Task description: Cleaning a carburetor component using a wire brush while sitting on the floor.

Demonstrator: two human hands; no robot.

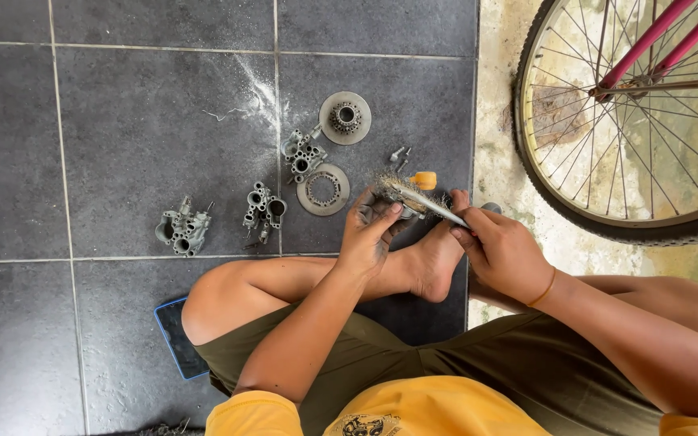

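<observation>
I sit cross-legged on a dark tiled floor. My left hand grips a small grey metal part, mostly hidden by the fingers. My right hand holds the handle of a wire brush, whose bristles lie across the top of that part. Both hands hover just above my bare foot. A small orange object lies on the floor right behind the brush.
Grey carburetor bodies lie on the tiles at left, centre and further back. Two round metal discs and small screws sit nearby. A phone lies under my knee. A bicycle wheel stands at right.
</observation>
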